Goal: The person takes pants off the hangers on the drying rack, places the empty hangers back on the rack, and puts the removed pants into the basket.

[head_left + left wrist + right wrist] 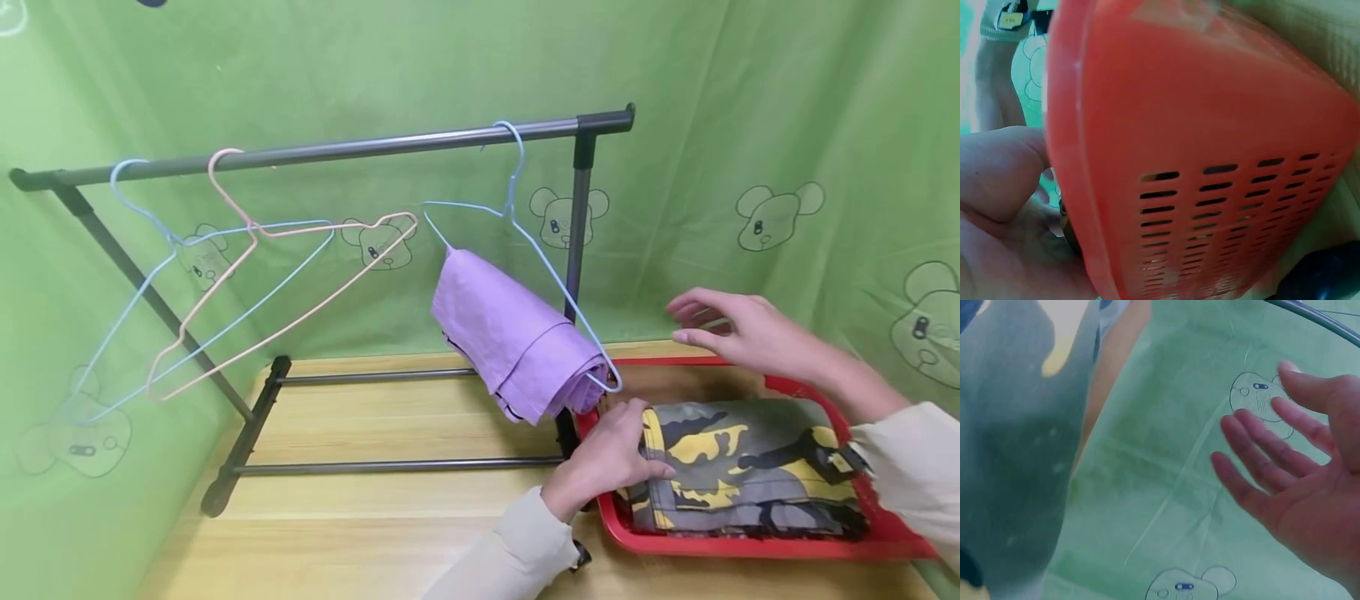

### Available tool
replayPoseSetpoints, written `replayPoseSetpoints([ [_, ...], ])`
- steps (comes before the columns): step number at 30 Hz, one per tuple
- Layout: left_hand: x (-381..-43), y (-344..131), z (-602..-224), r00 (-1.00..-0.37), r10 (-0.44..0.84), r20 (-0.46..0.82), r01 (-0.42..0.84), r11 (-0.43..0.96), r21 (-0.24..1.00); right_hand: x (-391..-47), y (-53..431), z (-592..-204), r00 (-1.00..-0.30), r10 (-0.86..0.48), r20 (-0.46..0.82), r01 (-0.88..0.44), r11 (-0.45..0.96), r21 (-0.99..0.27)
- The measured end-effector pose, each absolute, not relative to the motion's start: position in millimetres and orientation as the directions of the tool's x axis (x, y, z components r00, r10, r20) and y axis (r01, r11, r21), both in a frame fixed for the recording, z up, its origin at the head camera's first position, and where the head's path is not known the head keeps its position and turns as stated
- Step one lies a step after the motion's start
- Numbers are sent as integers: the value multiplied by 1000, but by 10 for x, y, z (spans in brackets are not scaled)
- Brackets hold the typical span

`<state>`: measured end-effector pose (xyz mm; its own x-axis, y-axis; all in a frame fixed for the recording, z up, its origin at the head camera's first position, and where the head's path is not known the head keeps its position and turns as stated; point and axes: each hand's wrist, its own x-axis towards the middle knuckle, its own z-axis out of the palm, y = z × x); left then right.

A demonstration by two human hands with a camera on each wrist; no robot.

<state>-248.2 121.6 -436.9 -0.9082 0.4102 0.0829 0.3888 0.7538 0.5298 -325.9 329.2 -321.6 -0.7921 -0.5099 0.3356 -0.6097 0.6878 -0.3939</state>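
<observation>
Folded camouflage cloth [720, 454] in grey, yellow and black lies in a red plastic basket [675, 546]. My left hand [607, 454] reaches over the basket's left rim, its fingers and thumb apart at the cloth's left edge. In the left wrist view, the basket's slotted side [1210, 125] fills most of the frame and the fingertips are hidden behind the rim. My right hand [731, 329] hovers above the back of the basket with nothing in it; the right wrist view shows its fingers [1260, 456] loosely spread.
A dark metal clothes rack [360, 148] stands left of the basket. Folded purple trousers [517, 333] hang over a blue hanger [551, 271] at its right end. A pink hanger [300, 323] and another blue hanger [123, 329] hang bare at the left. A green curtain [420, 67] surrounds the wooden surface [360, 517].
</observation>
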Motion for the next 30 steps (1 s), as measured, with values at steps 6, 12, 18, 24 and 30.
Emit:
replayPoseSetpoints([
  [6,-2391,1168,-4413,-904,392,172,424,762,490,-3305,3056,-3171,-799,-468,378,-601,618,-506],
  [12,-2329,1104,-4425,-903,374,211,428,753,500,-3380,2800,-3086,-776,-464,426,-629,526,-572],
  [18,-2257,1004,-4417,-870,432,238,492,732,471,-3465,2556,-3028,-779,-466,419,-617,451,-645],
  [24,-2186,875,-4401,-834,484,264,550,700,455,-3553,2317,-2962,-781,-469,412,-602,389,-698],
  [30,-2145,758,-4402,-797,530,289,602,667,439,-3592,2184,-2955,-799,-448,402,-566,333,-754],
])
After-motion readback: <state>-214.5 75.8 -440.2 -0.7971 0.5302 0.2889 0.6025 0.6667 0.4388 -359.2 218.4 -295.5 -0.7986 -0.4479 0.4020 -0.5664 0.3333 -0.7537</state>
